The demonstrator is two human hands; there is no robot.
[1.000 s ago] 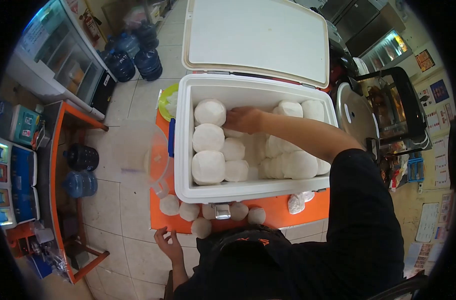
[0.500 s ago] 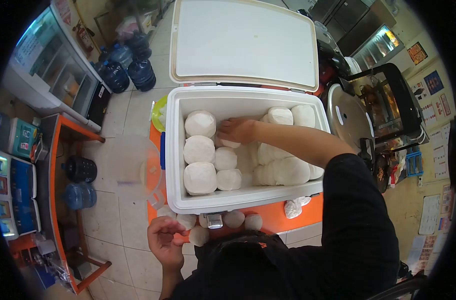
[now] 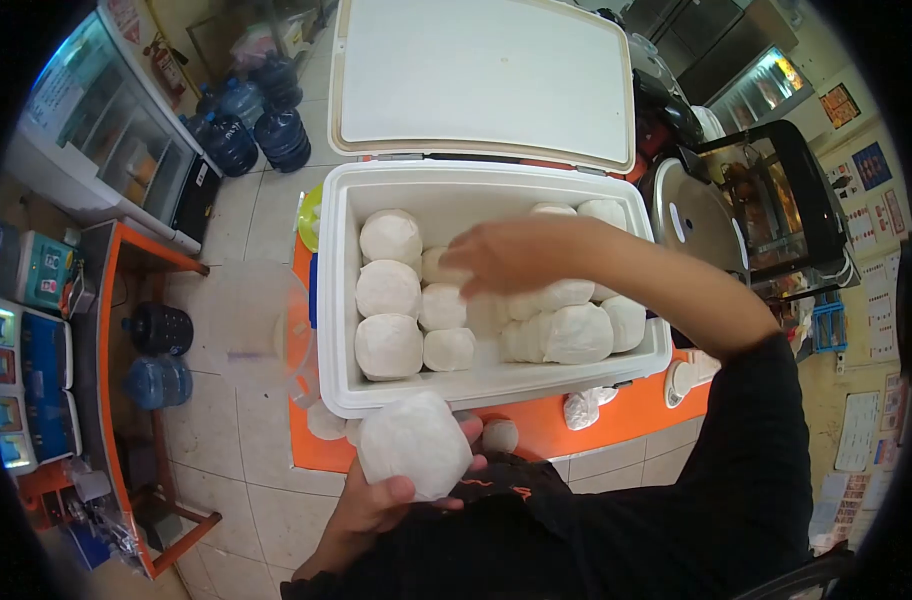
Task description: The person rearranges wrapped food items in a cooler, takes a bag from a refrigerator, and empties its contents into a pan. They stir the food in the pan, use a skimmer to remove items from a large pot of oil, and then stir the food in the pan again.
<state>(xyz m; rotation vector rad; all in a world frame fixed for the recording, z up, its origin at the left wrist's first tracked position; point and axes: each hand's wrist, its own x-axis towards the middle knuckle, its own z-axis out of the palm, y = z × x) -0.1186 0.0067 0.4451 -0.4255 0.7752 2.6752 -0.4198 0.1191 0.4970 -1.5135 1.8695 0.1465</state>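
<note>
My left hand (image 3: pixel 371 508) grips a large white dough round (image 3: pixel 413 448) in front of the cooler, thumb on its near side and fingertips showing at the far edge. Over the open white cooler (image 3: pixel 496 392) hovers my right hand (image 3: pixel 506 252), slightly blurred, its fingers stretched out with nothing visible in them. Beneath that hand, smaller dough rounds (image 3: pixel 443 307) line up beside a column of bigger rounds (image 3: pixel 388 346) at the left wall. On the cooler's right side, stacked white dough discs (image 3: pixel 571 333) lie on edge, partly hidden by my right forearm.
The cooler lid (image 3: pixel 481 75) stands open at the back. More rounds (image 3: pixel 499 435) and a knotted plastic bag (image 3: pixel 581 408) lie on the orange table (image 3: pixel 536 425). To the right are a large round lid (image 3: pixel 698 215) and a glass display case (image 3: pixel 771 215). Water jugs (image 3: pixel 281 138) stand back left.
My left hand, formerly holding nothing, now has a large dough round and has moved right. The right hand has lifted from the cooler's inside. The view has shifted slightly.
</note>
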